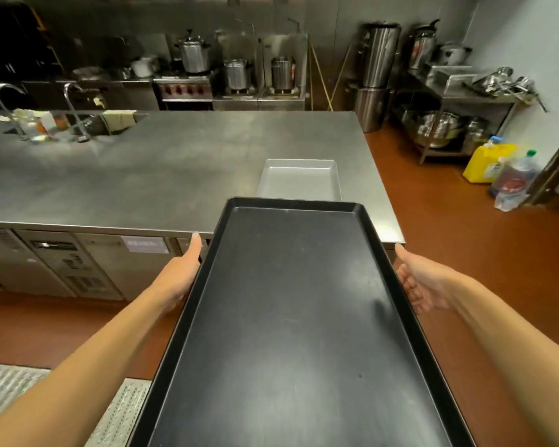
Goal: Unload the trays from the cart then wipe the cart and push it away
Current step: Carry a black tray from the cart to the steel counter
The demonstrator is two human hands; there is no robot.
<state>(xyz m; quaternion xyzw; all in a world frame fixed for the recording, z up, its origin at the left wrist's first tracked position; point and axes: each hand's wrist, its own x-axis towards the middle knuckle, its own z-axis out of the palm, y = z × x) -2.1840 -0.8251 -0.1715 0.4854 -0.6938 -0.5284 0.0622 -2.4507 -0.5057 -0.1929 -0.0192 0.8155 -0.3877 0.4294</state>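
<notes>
A long black tray point(297, 317) stretches away from me, its far end reaching over the front edge of the steel table point(175, 175). My left hand point(181, 272) grips its left rim, thumb lying along the edge and fingers hidden beneath. My right hand point(423, 282) holds the right rim with curled fingers at the tray's edge. Just beyond the black tray's far end, a shallow silver tray point(299, 180) lies flat on the table near its right corner. The cart is out of view.
A sink with two taps point(71, 117) sits at the table's far left. Stoves with steel pots point(194, 56) line the back wall. A rack of pots point(449, 124) and yellow and clear jugs point(488, 162) stand on the red floor at right. A metal grate point(46, 398) lies at lower left.
</notes>
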